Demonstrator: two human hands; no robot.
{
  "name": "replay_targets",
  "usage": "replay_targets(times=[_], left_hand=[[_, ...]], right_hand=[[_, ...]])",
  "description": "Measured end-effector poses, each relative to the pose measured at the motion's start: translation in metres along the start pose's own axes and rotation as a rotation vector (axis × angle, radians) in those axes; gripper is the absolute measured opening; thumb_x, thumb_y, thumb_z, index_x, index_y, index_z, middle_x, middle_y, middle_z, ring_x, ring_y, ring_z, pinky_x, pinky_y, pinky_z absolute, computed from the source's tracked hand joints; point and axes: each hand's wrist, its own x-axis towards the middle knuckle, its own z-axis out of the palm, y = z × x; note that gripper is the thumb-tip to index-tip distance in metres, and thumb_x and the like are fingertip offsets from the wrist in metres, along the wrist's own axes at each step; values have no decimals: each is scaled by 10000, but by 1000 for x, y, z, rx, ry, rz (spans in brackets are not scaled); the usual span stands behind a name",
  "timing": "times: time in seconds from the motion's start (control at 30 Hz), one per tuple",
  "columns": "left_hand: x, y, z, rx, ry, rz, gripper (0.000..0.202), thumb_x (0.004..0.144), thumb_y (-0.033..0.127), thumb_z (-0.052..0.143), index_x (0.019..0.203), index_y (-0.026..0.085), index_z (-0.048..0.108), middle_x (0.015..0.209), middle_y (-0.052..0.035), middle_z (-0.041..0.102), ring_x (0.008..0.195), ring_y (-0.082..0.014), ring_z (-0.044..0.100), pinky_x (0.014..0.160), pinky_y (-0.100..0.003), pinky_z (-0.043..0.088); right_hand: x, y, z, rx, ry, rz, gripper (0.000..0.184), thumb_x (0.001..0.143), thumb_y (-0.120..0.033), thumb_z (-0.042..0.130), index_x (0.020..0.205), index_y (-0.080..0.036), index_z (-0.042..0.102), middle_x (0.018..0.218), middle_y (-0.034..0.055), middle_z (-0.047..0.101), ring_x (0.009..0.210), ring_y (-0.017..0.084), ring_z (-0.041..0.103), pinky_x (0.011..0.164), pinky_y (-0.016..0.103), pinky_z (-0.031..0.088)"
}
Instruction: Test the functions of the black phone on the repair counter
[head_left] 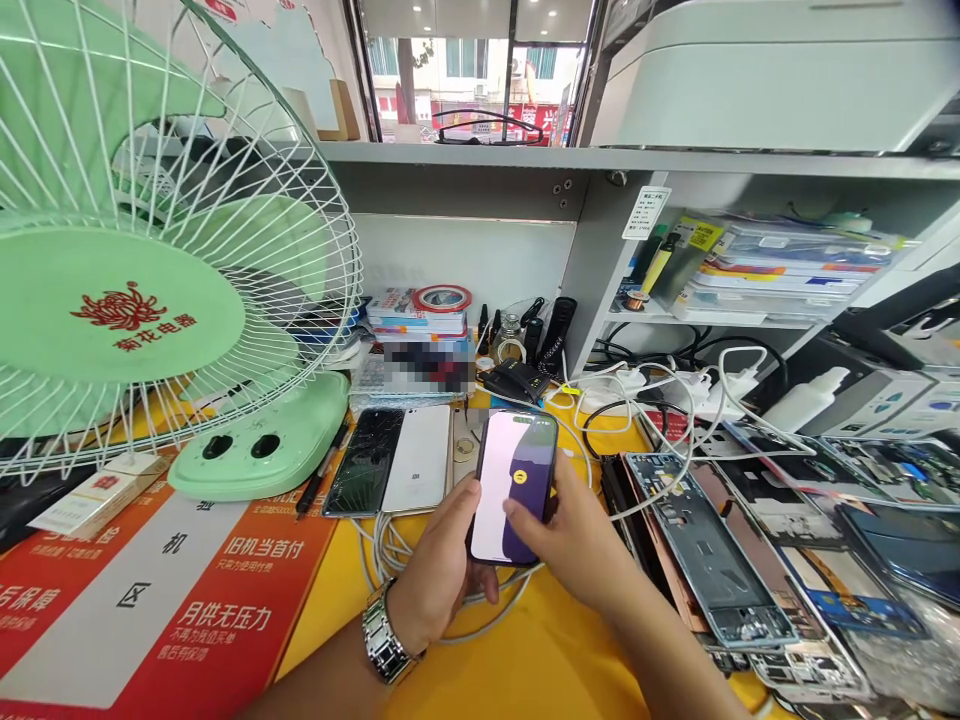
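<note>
At the far left of the frame, a mint-green desk fan (127,300) stands on the worktop (517,670), beside a white-and-gold carton (97,495) lying on an orange-red printed mat (165,610). Just right of the fan lie a cracked black smartphone (365,462) and a white smartphone (418,460), side by side. Your left hand (435,565), with a silver wristwatch (386,632) on its wrist, is clenched around a lit smartphone (514,490), which is held above the worktop at lower centre, just beyond the white smartphone. The fingers (517,510) of your right hand (562,530) lie across its screen; you cannot tell whether that hand is gripping. White charging cables (645,430) trail across the worktop behind it. Stripped phone frames (705,550) are spread at lower right, below a white bottle (806,398). A white printer (780,70) sits on a shelf (600,160) at upper right.
</note>
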Motion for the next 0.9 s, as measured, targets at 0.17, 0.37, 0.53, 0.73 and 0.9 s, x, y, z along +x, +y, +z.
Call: replay_targets(times=[0.17, 0.37, 0.53, 0.73, 0.9], left_hand=[[3, 6, 0, -83, 17, 7, 469, 861, 607, 490, 1019, 169, 549, 701, 7, 523, 461, -97, 447, 336, -196, 389], [3, 10, 3, -94, 15, 16, 459, 889, 577, 439, 1049, 164, 557, 674, 2, 528, 464, -113, 461, 329, -198, 366], [3, 7, 1, -96, 11, 29, 469, 861, 611, 481, 1005, 170, 553, 690, 12, 514, 479, -105, 464, 342, -196, 353], [4, 2, -3, -67, 24, 66, 461, 864, 610, 492, 1048, 190, 545, 721, 19, 504, 497, -88, 419, 368, -185, 326], [3, 1, -3, -36, 26, 75, 412, 894, 594, 455, 1034, 215, 533, 718, 26, 480, 487, -72, 352, 388, -178, 266]], right_hand=[[-5, 0, 5, -16, -151, -26, 797, 771, -185, 634, 1459, -224, 235, 1136, 81, 632, 898, 205, 635, 785, 344, 523], [-7, -1, -1, 27, -237, -92, 914, 751, -72, 568, 1509, -286, 104, 1191, 54, 596, 962, 174, 617, 868, 319, 511], [-7, 1, 3, -63, -189, -64, 913, 742, -106, 576, 1510, -249, 102, 1109, 65, 608, 853, 177, 619, 763, 310, 530], [-6, 8, 21, -180, -6, -77, 1060, 689, -173, 659, 1522, -207, 5, 1308, 150, 523, 1060, 268, 590, 874, 408, 504], [-6, 8, 29, -197, 84, -139, 1102, 671, -196, 700, 1526, -216, 6, 1465, 160, 378, 1265, 303, 476, 1029, 458, 416]])
